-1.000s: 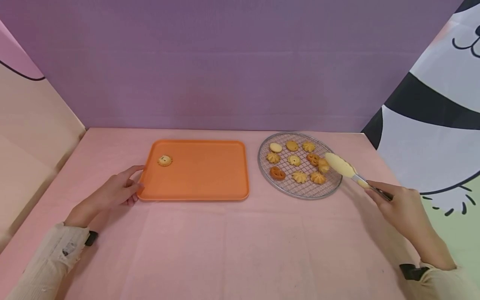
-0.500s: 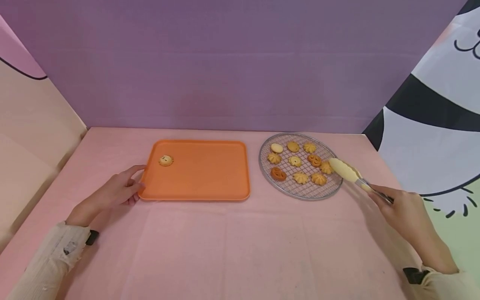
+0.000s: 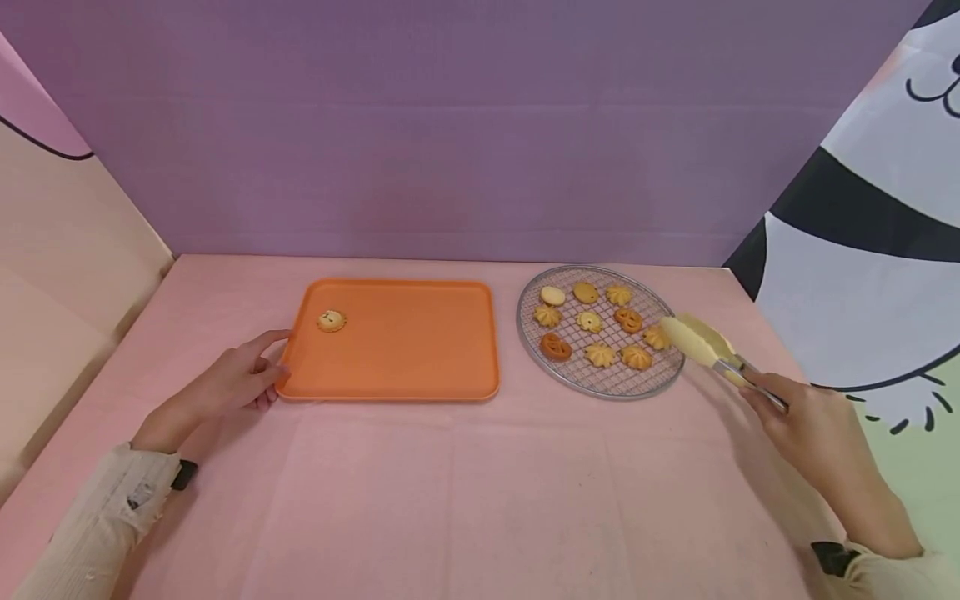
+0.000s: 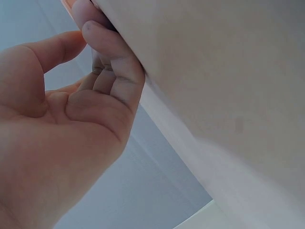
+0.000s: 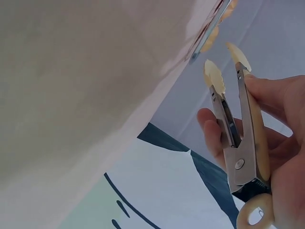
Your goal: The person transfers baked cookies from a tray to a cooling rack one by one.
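My left hand (image 3: pixel 232 379) holds the left edge of an orange tray (image 3: pixel 405 358), thumb and index finger at its rim; the other fingers curl in the left wrist view. One round cookie with a face (image 3: pixel 331 321) lies at the tray's upper left. In my right hand (image 3: pixel 813 425) are metal tongs (image 5: pixel 240 157) with cream tips, gripped along their arms. The tips stand spread, with nothing seen between them in the right wrist view. They hover by a ridged cookie (image 3: pixel 655 337) at the right side of a round wire rack (image 3: pixel 581 389).
Several cookies lie spread on the rack, among them a pretzel-shaped one (image 3: pixel 555 347), a plain oval one (image 3: pixel 552 296) and a flower-shaped one (image 3: pixel 589 322). A purple wall (image 3: pixel 465 133) stands behind the pink table (image 3: pixel 450 500), with a printed panel (image 3: pixel 870 292) at right.
The tongs have drawn slightly right and towards me, and their tips have spread apart. The ridged cookie by them sits a little further right. My left hand stays at the tray.
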`<state>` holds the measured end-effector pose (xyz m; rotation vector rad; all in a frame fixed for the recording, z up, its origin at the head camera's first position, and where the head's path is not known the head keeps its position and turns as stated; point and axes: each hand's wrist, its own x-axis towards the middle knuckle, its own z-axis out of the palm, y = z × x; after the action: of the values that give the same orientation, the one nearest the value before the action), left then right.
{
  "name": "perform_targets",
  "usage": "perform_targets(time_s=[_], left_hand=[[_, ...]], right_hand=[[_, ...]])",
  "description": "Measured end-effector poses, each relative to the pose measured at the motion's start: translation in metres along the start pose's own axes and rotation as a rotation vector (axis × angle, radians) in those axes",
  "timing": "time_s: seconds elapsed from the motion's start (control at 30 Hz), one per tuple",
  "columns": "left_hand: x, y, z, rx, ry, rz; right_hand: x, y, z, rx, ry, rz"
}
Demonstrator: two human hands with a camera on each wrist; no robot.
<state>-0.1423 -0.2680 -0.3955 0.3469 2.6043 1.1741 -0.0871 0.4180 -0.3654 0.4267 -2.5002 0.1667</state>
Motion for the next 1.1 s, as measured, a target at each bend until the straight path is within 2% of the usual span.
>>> perform_targets(time_s=[0.2, 0.47, 0.8, 1.1], left_hand=[[-0.001, 0.000, 0.000, -0.003, 0.000, -0.008], [0.000, -0.001, 0.000, 0.003, -0.003, -0.015], [0.000, 0.000, 0.001, -0.007, -0.003, -0.005], [0.000, -0.002, 0.000, -0.011, 0.009, 0.011]], right_hand=[[0.004, -0.009, 0.002, 0.020, 0.049, -0.053], [0.015, -0.032, 0.005, 0.090, 0.081, -0.067], [0.030, -0.067, 0.014, 0.145, 0.010, -0.084], [0.057, -0.101, 0.032, 0.227, -0.025, -0.254]])
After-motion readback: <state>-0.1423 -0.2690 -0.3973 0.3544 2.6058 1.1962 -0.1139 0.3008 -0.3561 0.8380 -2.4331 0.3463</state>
